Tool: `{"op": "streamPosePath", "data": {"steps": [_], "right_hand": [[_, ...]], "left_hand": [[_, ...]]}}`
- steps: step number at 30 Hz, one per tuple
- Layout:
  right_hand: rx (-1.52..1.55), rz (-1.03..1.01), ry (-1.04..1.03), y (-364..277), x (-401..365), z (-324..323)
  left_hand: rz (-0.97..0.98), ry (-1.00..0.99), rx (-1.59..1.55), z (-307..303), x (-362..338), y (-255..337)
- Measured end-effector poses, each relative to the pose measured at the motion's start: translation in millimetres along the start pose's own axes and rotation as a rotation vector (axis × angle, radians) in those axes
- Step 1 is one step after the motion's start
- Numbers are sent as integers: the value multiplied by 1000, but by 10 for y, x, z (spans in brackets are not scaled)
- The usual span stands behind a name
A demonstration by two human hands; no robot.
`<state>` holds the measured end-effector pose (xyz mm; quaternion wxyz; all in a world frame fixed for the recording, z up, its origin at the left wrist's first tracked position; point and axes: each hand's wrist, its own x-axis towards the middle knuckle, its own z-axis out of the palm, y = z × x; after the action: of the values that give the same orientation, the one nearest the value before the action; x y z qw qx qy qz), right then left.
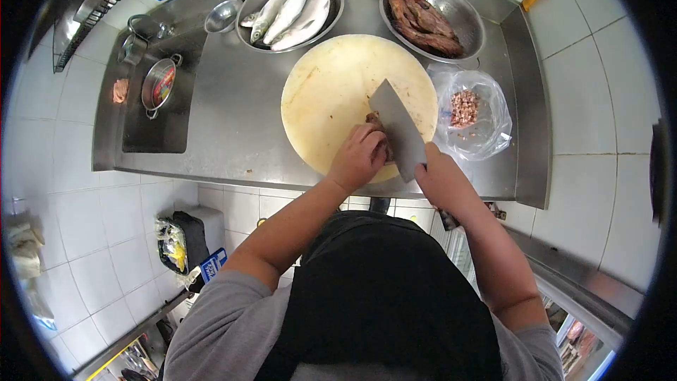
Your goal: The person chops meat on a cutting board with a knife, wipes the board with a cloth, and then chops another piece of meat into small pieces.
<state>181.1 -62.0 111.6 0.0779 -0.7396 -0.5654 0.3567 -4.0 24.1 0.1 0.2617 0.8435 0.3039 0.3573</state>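
Observation:
On the round cutting board, my left hand presses a piece of dark cured meat with curled fingers. Most of that meat is hidden under the fingers and behind the blade. My right hand grips a wide cleaver near its handle end. The blade slants across the board's right half, its tip pointing away from me, close beside my left fingertips. To the right of the board lies a clear plastic bag with small diced meat in it.
Behind the board stand a metal bowl of whole fish and a perforated bowl with large dark meat pieces. A small metal bowl sits further left. The sink holds a pot.

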Motion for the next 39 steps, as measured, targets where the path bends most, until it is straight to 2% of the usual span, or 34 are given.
{"op": "streamPosePath", "data": {"steps": [2,4,10,13,16,19,26,33,36,38,39], "right_hand": [[10,-9,36,96,114,52],[193,-18,3,170,117,47],[17,111,-71,28,-318,-66],[-3,16,-35,98,-143,-29],[134,31,-29,60,79,21],[62,-2,90,23,134,194],[104,47,94,4,-28,301],[29,-44,92,-3,29,137],[24,-157,166,56,-84,14],[206,-102,198,-4,-161,-201],[195,-138,194,-2,-96,-262]], "left_hand": [[-41,-19,-8,22,-4,-25],[-43,-35,-5,-1,5,0],[-41,-17,18,18,-8,20],[-39,-6,11,41,-24,14],[-33,14,20,60,-26,-24],[-31,13,36,61,-18,-41],[-51,-4,7,48,-12,-45],[-45,56,52,44,-10,-12],[-33,77,39,58,-36,-66],[-93,-1,-17,35,-32,-2],[-95,30,4,47,-43,7]]}}
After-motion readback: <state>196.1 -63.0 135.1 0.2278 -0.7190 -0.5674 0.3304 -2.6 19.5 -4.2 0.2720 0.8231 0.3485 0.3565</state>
